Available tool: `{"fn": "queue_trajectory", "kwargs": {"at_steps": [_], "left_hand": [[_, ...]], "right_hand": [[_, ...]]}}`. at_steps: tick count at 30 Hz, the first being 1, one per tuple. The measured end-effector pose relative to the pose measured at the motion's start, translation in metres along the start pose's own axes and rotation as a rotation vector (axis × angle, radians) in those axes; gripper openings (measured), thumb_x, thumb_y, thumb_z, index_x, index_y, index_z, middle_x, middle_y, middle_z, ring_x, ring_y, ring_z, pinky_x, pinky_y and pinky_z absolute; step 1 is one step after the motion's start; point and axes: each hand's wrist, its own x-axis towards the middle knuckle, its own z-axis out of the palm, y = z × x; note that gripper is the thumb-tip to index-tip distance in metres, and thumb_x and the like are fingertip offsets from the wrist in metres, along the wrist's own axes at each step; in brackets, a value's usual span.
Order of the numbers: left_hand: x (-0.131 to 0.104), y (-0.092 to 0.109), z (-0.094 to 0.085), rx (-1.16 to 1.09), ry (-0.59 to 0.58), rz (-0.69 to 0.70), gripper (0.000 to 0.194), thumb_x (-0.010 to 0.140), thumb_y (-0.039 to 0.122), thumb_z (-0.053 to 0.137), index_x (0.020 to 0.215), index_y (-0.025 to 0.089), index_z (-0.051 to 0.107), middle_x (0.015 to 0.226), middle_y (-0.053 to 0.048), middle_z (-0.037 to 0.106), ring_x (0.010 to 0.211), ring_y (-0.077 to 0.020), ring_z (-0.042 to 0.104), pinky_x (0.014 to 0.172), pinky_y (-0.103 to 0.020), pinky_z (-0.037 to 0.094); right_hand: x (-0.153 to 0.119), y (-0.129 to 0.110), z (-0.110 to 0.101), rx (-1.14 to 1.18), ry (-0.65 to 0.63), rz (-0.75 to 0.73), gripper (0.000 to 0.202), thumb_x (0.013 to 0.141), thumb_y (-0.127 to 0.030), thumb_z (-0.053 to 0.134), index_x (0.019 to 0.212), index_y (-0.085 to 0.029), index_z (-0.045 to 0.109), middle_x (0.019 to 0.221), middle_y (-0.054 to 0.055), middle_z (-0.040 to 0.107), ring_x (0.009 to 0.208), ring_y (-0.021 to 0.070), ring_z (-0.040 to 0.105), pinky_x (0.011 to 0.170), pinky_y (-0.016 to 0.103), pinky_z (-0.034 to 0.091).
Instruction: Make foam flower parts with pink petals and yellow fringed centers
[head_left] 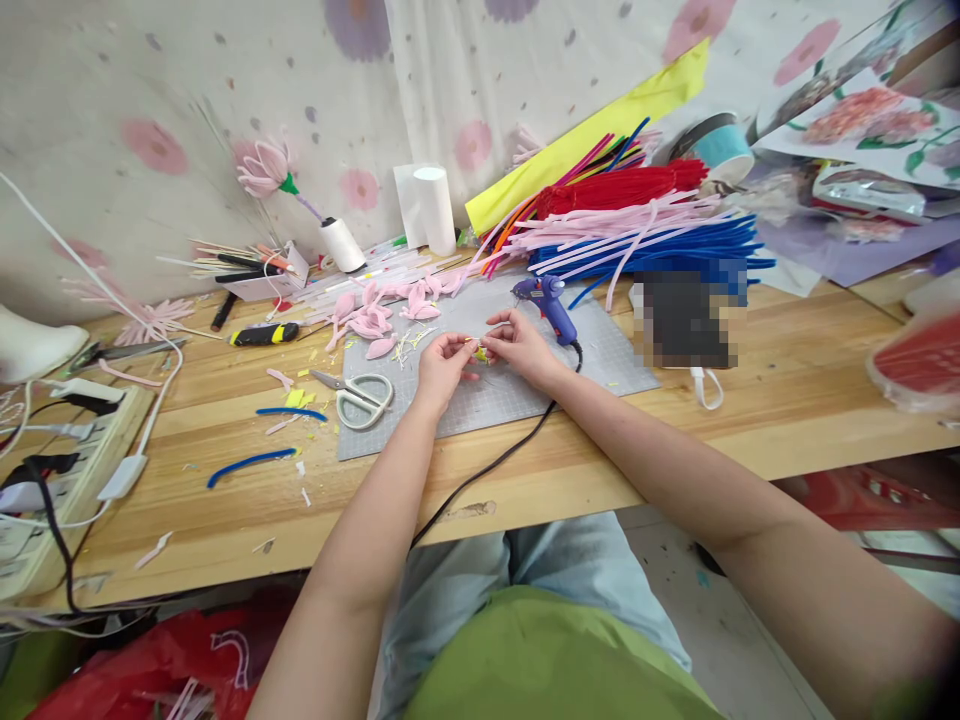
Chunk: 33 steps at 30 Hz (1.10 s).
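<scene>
My left hand (448, 366) and my right hand (516, 347) meet over the grey cutting mat (472, 412). Between their pinched fingertips is a small yellow piece (481, 354), its shape too small to tell, and both hands are closed on it. A purple glue gun (551, 305) lies just beyond my right hand, its black cord running under my right forearm. To the left of my left hand rest scissors (363, 400) with pale handles. Pink petal shapes (370, 318) and thin pale yellow bits (409, 343) lie behind my left hand.
Bundles of red (622, 190), pink and blue pipe cleaners (675, 250) are piled at the back right. A power strip (112, 440) stands at the left edge, near a yellow-black cutter (264, 334). A pixelated dark object (686, 320) lies at right.
</scene>
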Motion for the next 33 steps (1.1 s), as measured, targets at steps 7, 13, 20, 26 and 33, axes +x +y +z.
{"fn": "queue_trajectory", "kwargs": {"at_steps": [7,13,20,26,33], "left_hand": [[0.0013,-0.0021,-0.0004,0.011,-0.003,0.017,0.024,0.067,0.031,0.07,0.077,0.015,0.056,0.075,0.0,0.062,0.064,-0.0098,0.061,0.044,-0.017,0.048],[-0.0002,0.0019,-0.0031,-0.001,-0.039,-0.018,0.027,0.068,0.034,0.069,0.083,0.016,0.057,0.077,0.0,0.062,0.061,-0.0092,0.06,0.046,-0.02,0.05],[-0.0002,0.0016,-0.0032,-0.009,-0.033,-0.014,0.031,0.063,0.026,0.074,0.086,0.016,0.055,0.071,0.001,0.061,0.065,-0.0101,0.062,0.047,-0.017,0.049],[0.0003,0.0017,-0.0031,0.006,-0.024,-0.02,0.028,0.066,0.026,0.072,0.086,0.015,0.055,0.072,0.0,0.064,0.064,-0.0099,0.062,0.046,-0.017,0.049],[0.0002,0.0034,-0.0015,0.009,0.014,-0.041,0.024,0.069,0.026,0.071,0.084,0.015,0.055,0.068,0.0,0.065,0.059,-0.0096,0.062,0.045,-0.018,0.049]], "right_hand": [[-0.003,-0.003,0.0011,0.001,-0.011,0.022,0.033,0.068,-0.022,0.066,0.089,-0.022,0.041,0.059,-0.009,0.055,0.05,0.008,0.054,0.051,0.022,0.046],[-0.0039,-0.0048,0.0001,0.006,-0.008,0.044,0.032,0.068,-0.02,0.066,0.089,-0.022,0.042,0.058,-0.01,0.055,0.05,0.0074,0.054,0.051,0.021,0.045],[-0.0046,-0.0066,0.0002,0.041,-0.002,0.058,0.032,0.067,-0.018,0.065,0.089,-0.021,0.041,0.056,-0.011,0.055,0.049,0.0072,0.053,0.05,0.021,0.045],[-0.0054,-0.0067,-0.0014,0.009,-0.016,0.055,0.033,0.067,-0.021,0.066,0.089,-0.022,0.042,0.056,-0.011,0.055,0.049,0.0073,0.053,0.052,0.022,0.045],[-0.0055,-0.0068,-0.0024,0.021,-0.046,0.037,0.036,0.066,-0.023,0.067,0.091,-0.022,0.041,0.057,-0.01,0.056,0.05,0.0076,0.053,0.052,0.022,0.045]]}}
